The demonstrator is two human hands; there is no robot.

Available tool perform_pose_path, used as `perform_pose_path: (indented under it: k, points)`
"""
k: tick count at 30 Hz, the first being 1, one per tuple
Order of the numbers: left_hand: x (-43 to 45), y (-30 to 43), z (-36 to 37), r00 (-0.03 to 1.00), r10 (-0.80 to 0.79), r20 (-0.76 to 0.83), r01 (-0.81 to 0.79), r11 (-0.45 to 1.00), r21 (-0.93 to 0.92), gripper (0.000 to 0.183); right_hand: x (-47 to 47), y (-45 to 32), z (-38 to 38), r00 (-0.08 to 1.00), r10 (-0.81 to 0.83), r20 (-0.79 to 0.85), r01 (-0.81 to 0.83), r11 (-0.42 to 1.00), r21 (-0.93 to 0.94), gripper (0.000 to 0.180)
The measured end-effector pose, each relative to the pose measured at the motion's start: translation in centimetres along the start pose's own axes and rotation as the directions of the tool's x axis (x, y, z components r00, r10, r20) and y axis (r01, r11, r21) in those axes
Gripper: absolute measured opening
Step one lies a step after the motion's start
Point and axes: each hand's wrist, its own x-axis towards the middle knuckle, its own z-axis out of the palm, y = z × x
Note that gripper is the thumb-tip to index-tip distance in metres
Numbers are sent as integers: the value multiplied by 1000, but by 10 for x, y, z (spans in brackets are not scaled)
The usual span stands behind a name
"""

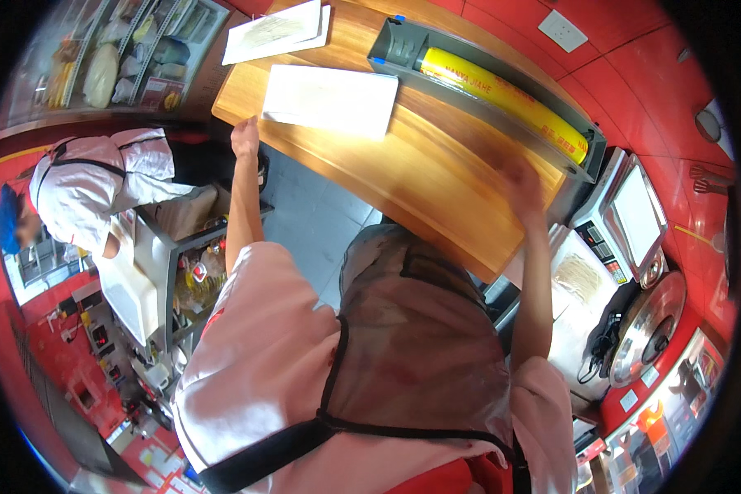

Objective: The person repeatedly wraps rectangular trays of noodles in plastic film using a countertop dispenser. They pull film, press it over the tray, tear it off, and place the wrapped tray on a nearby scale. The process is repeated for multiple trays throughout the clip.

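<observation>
My left hand [245, 137] is beside the left edge of the wooden tabletop [444, 191], its fingers curled. It is near the corner of a bright white rectangular tray or sheet [330, 102]; whether it touches that is unclear. Blurred, my right hand [519, 182] is over the right part of the tabletop, close to a grey cling-film dispenser [469, 102]. A yellow printed roll of film [500, 102] lies inside the dispenser. Another white sheet or tray [309, 46] at the far left carries thin pale strands [278, 29].
A weighing scale [623, 216] stands at the right, beside a bundle of pale strands [575, 278] on white and a round metal lid [648, 333]. A co-worker [92, 179] bends over a counter at left. Behind is a glass-fronted fridge [123, 55] with bagged food.
</observation>
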Motion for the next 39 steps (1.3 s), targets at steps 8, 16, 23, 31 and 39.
perform_pose_path:
  k: [8, 16, 23, 31, 39]
  points:
    - [-4, 119, 43, 901, -112, 418, 132, 991, -20, 52, 109, -69, 179, 974, -8, 224, -83, 915, 396, 31]
    - [-16, 142, 38, 905, -140, 402, 147, 989, 13, 58, 122, -91, 206, 972, 199, 121, -214, 968, 127, 40]
    - [-19, 152, 21, 881, -74, 467, 137, 985, -102, 69, 120, -85, 218, 992, 119, -48, -73, 830, 552, 46]
    - [-165, 196, -18, 856, 99, 507, 2, 981, -194, 56, 15, -76, 108, 985, 156, 74, -169, 780, 602, 35]
    - [-303, 123, 127, 676, 95, 731, 19, 989, -145, 52, -87, 67, 14, 905, 423, -50, -322, 756, 570, 25]
